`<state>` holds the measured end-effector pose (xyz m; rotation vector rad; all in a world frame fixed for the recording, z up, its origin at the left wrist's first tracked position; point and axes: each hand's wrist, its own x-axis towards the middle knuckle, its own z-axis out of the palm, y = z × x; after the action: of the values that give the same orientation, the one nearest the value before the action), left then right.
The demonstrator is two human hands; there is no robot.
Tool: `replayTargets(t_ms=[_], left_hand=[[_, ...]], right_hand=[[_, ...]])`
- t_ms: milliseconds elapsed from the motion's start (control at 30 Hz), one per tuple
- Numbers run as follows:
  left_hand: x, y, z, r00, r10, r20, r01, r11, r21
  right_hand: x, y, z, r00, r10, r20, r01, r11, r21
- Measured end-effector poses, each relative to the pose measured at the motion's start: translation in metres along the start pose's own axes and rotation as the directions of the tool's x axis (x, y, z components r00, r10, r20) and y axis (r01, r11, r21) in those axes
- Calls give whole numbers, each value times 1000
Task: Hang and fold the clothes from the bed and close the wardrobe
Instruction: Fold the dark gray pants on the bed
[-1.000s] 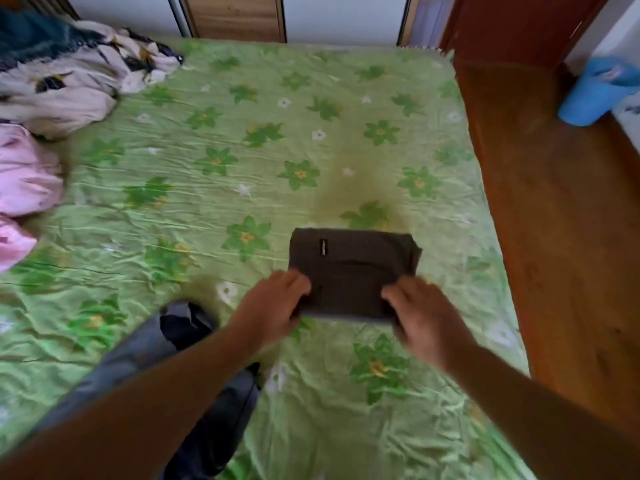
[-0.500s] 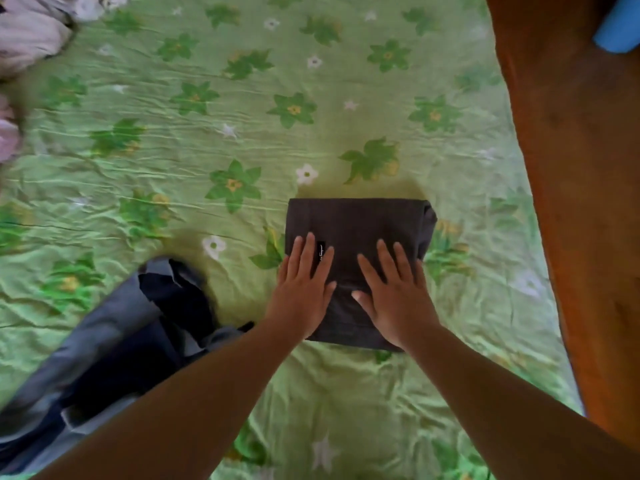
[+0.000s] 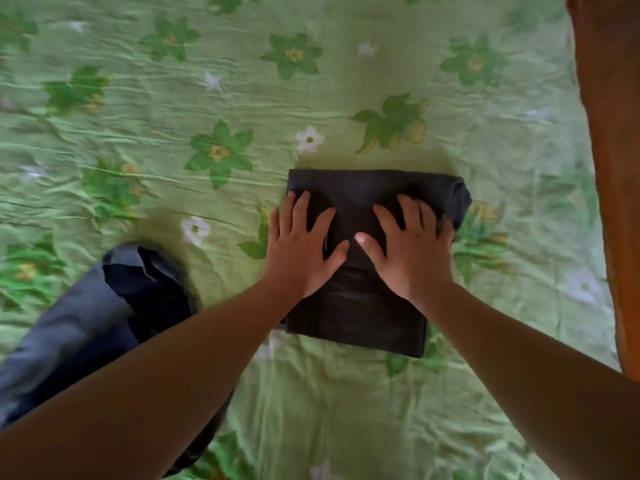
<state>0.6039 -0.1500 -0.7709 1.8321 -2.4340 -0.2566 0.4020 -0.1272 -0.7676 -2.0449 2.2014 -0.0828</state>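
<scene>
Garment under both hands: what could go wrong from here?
1. The garment's far right corner bulges past the right hand; the fold may spring open once it and the left hand lift.
2. It lies toward the bed's right edge; a push might slide it toward the floor.

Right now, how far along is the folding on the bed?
Done: the dark garment lies folded into a rectangle on the green sheet. In hand: left hand and right hand press it flat. Left: the blue-grey garment beside it lies unfolded; wardrobe out of view.
</scene>
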Motion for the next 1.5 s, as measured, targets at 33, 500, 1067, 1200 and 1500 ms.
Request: replayTargets(t_ms=[33,500,1067,1200,1500], left_hand=[[8,-2,-2,999,21,-32,-21,1000,-1],[-29,-4,-20,945,-298,132,301,646,-701],[-59,35,-262,909,-79,410,343,703,-624],[-75,69,-370,908,-5,418,275,761,-588],[-103,144,-581,892,221,395,24,848,-529]], right_hand=[[6,3,-1,1000,13,-20,-13,1000,-15],[-44,-7,-23,755,616,226,-525,360,771],[-71,-5,-255,892,48,449,-362,672,646],[-92,-7,-371,913,-26,408,-231,790,568],[-182,-13,-598,942,145,303,-255,895,366]])
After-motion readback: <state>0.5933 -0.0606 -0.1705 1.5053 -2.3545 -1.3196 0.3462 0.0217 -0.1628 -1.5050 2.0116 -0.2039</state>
